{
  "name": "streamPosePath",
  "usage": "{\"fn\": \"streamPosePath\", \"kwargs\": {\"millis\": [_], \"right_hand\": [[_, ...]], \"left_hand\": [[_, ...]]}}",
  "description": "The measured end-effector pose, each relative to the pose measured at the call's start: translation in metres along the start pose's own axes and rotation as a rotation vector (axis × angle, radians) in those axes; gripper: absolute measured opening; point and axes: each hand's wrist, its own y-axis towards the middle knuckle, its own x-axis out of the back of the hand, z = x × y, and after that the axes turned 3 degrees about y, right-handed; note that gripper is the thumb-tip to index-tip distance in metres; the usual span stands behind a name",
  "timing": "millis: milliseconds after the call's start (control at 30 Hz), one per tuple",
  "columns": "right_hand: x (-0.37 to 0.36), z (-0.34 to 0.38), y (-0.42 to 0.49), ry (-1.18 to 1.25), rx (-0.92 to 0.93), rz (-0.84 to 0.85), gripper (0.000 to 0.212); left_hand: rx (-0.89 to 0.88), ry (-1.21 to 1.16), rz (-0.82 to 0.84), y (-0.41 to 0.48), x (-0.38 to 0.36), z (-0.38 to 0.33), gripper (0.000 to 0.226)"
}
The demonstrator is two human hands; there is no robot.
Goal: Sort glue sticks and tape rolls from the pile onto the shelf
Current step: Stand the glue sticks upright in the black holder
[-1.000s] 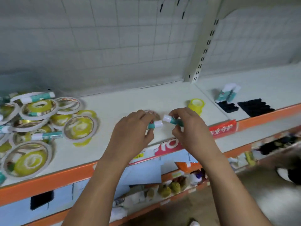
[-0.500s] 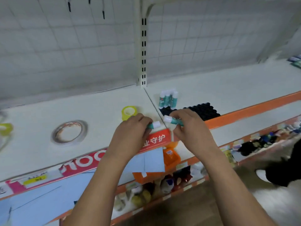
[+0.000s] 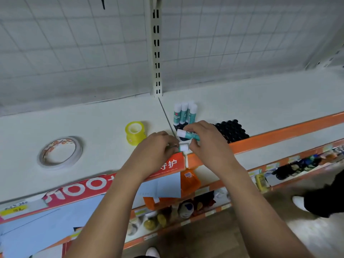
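Moved: both hands have carried their sticks rightward along the shelf, up to the black tray.
Right glue stick: pinched in the right hand, lying flat, cap toward 9 o'clock.
Left glue stick: gripped in the left hand, with only its white cap showing.
Key relation: the standing glue sticks sit near, at 12 o'clock from the right hand, which is the nearer hand. Its stick likely needs turning upright.
Around: a yellow tape roll at 11 o'clock from the left hand, and a flat tape roll farther off at 9 o'clock.

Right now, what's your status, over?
Left hand grips capped glue stick. Right hand grips second glue stick. Upright glue sticks just beyond hands, yellow tape roll left of them.
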Motion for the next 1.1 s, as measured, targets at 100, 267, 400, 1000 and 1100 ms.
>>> {"fn": "streamPosePath", "kwargs": {"millis": [100, 267, 400, 1000, 1100], "right_hand": [[-0.002, -0.002, 0.003, -0.004, -0.009, 0.007, 0.042], [-0.008, -0.003, 0.006, 0.011, -0.013, -0.002, 0.042], [-0.010, -0.003, 0.007, 0.037, 0.006, 0.006, 0.042], [0.000, -0.032, 0.027, 0.012, 0.105, 0.125, 0.021], [-0.004, -0.035, 0.029, -0.055, 0.140, 0.171, 0.018]], "left_hand": [[0.021, -0.084, -0.012, 0.006, -0.003, 0.001, 0.024], [0.087, -0.201, -0.229, 0.015, -0.001, 0.003, 0.011], [0.112, -0.294, -0.313, 0.018, -0.001, 0.000, 0.009], [0.080, -0.206, -0.612, 0.043, 0.023, -0.039, 0.015], [0.053, -0.141, -0.621, 0.051, 0.014, -0.046, 0.017]]}}
